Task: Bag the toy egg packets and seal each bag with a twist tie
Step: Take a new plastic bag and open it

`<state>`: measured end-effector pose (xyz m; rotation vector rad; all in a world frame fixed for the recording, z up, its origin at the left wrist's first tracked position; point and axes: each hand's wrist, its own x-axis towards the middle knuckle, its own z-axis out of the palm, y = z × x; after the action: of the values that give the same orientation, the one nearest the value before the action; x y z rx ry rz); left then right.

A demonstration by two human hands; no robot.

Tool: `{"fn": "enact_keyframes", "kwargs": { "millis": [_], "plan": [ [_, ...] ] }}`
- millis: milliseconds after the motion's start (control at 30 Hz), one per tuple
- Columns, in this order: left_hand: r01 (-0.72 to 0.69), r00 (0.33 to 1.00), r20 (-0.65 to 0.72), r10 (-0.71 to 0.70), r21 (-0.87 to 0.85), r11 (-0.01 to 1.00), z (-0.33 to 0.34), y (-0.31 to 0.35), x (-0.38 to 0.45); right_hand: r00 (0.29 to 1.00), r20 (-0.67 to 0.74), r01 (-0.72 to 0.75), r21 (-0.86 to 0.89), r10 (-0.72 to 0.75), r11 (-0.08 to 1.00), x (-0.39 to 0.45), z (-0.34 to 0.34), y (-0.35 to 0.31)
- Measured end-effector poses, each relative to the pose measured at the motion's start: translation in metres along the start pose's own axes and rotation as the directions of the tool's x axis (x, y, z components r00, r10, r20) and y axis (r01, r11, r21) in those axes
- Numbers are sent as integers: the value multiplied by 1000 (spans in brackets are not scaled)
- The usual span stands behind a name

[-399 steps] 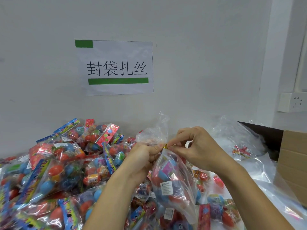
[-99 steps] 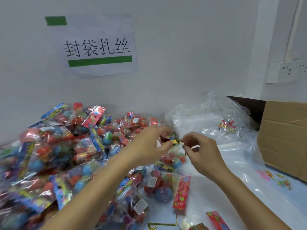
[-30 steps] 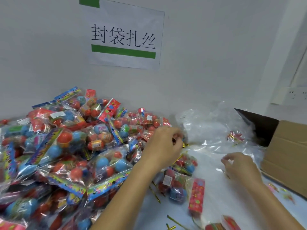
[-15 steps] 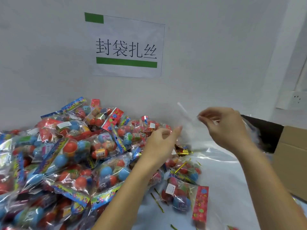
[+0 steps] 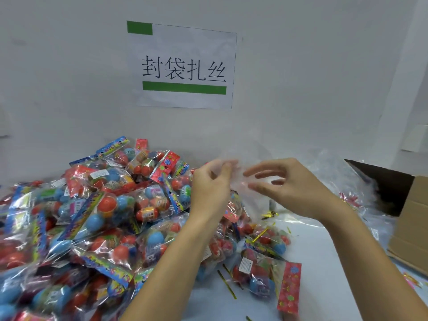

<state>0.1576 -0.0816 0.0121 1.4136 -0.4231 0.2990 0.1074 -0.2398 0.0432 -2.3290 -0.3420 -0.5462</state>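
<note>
A clear empty plastic bag [image 5: 240,158], blurred, hangs in the air between my two raised hands. My left hand [image 5: 209,188] pinches its edge between thumb and forefinger. My right hand [image 5: 294,188] faces it with fingers spread and thumb apart, the fingertips at the film. Below and to the left lies a big pile of toy egg packets [image 5: 104,216] with red and blue eggs. One packet [image 5: 261,274] with a red header card lies alone on the table in front. Gold twist ties [image 5: 227,283] are scattered on the white table.
More clear bags [image 5: 335,179] lie heaped at the right by an open cardboard box [image 5: 412,228]. A paper sign [image 5: 185,66] hangs on the white wall behind. A wall socket [image 5: 414,137] is at the far right.
My right hand picked a clear bag off the heap and lifted it. My left hand rose from the packets and took the bag's edge; both hands now meet at the bag.
</note>
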Motion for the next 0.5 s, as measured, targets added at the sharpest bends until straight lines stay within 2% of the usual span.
{"fn": "enact_keyframes", "kwargs": {
  "millis": [133, 167, 233, 300, 400, 500],
  "plan": [
    [-42, 999, -3, 42, -87, 995, -9, 2, 4, 951, -298, -86, -4, 81, 996, 2, -6, 7],
    [-54, 999, -3, 54, -99, 994, -10, 3, 4, 939, -326, -117, -16, 106, 993, 2, -7, 8],
    [-67, 998, -13, 66, -114, 991, -12, 4, 5, 946, -268, -176, 43, 181, 983, 0, -10, 10],
    [-66, 998, -5, 66, -114, 991, -12, 4, 6, 963, -158, -186, 191, 217, 964, -1, -11, 9],
    [-89, 996, 24, 91, -87, 992, -11, 4, 6, 975, -131, -125, 348, 180, 929, 0, -12, 9],
    [-72, 996, 43, 74, -54, 996, -11, 6, 4, 988, -117, -55, 368, 105, 928, 0, -11, 10]
  ]
}}
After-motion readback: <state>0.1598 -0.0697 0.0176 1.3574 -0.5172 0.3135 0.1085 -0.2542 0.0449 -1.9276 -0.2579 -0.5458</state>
